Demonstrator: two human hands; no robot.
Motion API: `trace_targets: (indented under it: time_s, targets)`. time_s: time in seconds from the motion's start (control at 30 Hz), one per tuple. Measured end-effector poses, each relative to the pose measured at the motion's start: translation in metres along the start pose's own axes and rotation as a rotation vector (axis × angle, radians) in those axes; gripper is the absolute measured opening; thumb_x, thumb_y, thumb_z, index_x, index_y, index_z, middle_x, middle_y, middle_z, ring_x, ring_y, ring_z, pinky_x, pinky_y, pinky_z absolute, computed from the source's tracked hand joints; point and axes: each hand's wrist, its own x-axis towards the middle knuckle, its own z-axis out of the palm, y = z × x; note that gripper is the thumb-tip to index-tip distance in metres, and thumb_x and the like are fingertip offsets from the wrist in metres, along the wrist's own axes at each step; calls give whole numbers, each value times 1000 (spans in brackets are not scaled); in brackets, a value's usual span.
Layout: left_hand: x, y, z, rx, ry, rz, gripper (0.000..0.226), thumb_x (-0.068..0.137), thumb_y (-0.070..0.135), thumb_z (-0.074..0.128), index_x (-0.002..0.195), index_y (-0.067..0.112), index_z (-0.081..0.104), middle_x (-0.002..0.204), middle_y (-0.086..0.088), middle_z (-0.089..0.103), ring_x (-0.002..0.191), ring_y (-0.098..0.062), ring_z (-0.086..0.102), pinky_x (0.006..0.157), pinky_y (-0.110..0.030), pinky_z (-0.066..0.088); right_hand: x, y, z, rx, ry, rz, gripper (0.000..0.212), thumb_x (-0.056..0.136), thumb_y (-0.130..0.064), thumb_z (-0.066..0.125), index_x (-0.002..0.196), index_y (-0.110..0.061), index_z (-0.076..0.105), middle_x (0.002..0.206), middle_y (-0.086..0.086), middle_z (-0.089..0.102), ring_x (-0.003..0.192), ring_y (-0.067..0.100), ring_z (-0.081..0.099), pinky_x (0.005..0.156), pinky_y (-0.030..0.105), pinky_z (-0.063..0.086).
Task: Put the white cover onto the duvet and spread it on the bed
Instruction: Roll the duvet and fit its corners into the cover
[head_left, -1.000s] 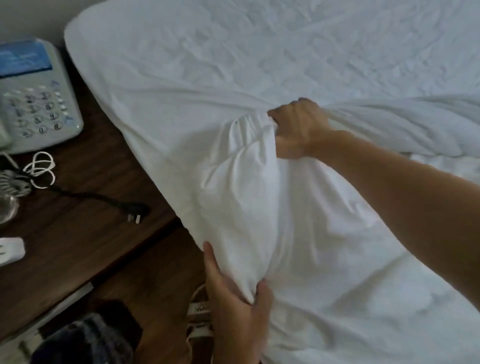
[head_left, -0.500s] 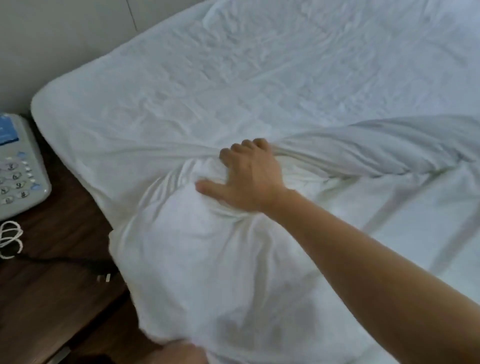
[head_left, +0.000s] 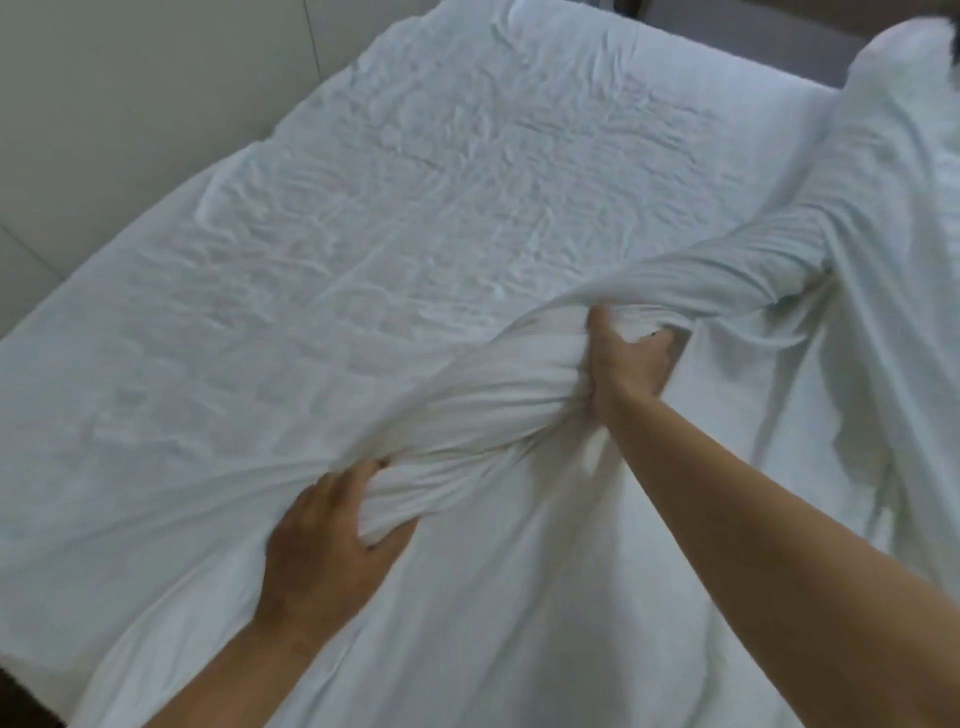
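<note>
— Where's the white cover (head_left: 519, 395)?
— Bunched in a thick roll across the bed (head_left: 363, 208) (wrinkled sheet). Your left hand (head_left: 332, 525) grips its near end; your right hand (head_left: 626, 364) clenches the middle.

Both bare forearms are extended forward. The left hand (head_left: 324, 540) is seen nearer, fingers and thumb curled round a gathered roll of the white cover (head_left: 467, 415). The right hand (head_left: 626, 369) is clenched on the same roll farther along.
</note>
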Motion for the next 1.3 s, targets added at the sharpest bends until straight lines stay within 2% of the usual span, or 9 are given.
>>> trace_targets:
  time_s: [0.1, 0.3, 0.5, 0.63, 0.77, 0.87, 1.0, 1.07, 1.3]
  targets:
    - [4, -3, 1, -153, -48, -64, 58, 73, 67, 70, 116, 30, 60, 102, 7, 69, 90, -22, 67, 74, -35, 56, 5, -17, 20, -255, 21, -164, 68, 71, -46, 61, 128, -9, 59, 127, 11, 62, 119, 33, 60, 106, 42, 48]
    - [37, -34, -10, -609, -280, -394, 58, 60, 69, 81, 104, 38, 59, 87, 21, 71, 78, -1, 67, 70, -29, 55, 4, -79, 120, -601, -76, -276, 39, 83, -28, 61, 116, -8, 64, 114, 10, 69, 110, 32, 66, 96, 36, 51]
    - [61, -64, -24, -662, -336, -509, 67, 58, 75, 76, 107, 35, 54, 97, 24, 66, 89, 5, 63, 73, -19, 49, -33, -77, 185, -801, -147, -358, 89, 78, -44, 61, 152, -6, 30, 143, 9, 49, 130, 34, 51, 109, 46, 34]
    - [34, -62, -45, -163, -345, -283, 91, 63, 91, 62, 126, 27, 50, 109, 4, 63, 100, -21, 59, 82, -40, 51, -105, -9, 98, -537, -350, -1099, 59, 92, -47, 50, 132, -4, 57, 131, 18, 54, 128, 41, 48, 114, 58, 30]
    - [0, -79, -57, 110, -265, -58, 68, 94, 76, 31, 117, 17, 56, 90, -9, 62, 83, -38, 61, 68, -45, 53, -135, 93, 2, -563, -722, -1663, 53, 94, -51, 51, 121, -8, 62, 120, 17, 57, 108, 40, 60, 103, 57, 42]
    - [8, -79, -53, -49, -246, -123, 45, 98, 64, 38, 106, 23, 54, 85, -7, 69, 82, -36, 66, 62, -38, 52, -124, 113, -19, -668, -837, -1561, 34, 102, -42, 37, 106, -16, 59, 94, 6, 60, 77, 31, 58, 71, 39, 43]
    - [44, -107, -62, -281, -192, -398, 42, 103, 49, 50, 81, 13, 53, 70, 2, 65, 72, -17, 61, 64, -27, 42, -103, 141, -108, -787, -749, -1512, 56, 105, -48, 31, 83, -14, 69, 71, 1, 63, 59, 28, 62, 50, 35, 48]
    - [64, -129, -61, -282, -213, -476, 46, 103, 52, 47, 82, 13, 60, 75, 8, 65, 78, -15, 62, 63, -19, 41, -90, 161, -164, -892, -709, -1430, 65, 106, -52, 27, 88, -14, 76, 74, 0, 71, 60, 29, 69, 53, 39, 55]
    - [45, -118, -78, 103, -163, -326, 43, 101, 57, 42, 101, 15, 49, 102, -14, 60, 97, -38, 58, 80, -49, 50, -130, 132, -156, -932, -811, -1081, 55, 98, -69, 28, 90, -26, 62, 79, -8, 61, 73, 25, 64, 70, 41, 45]
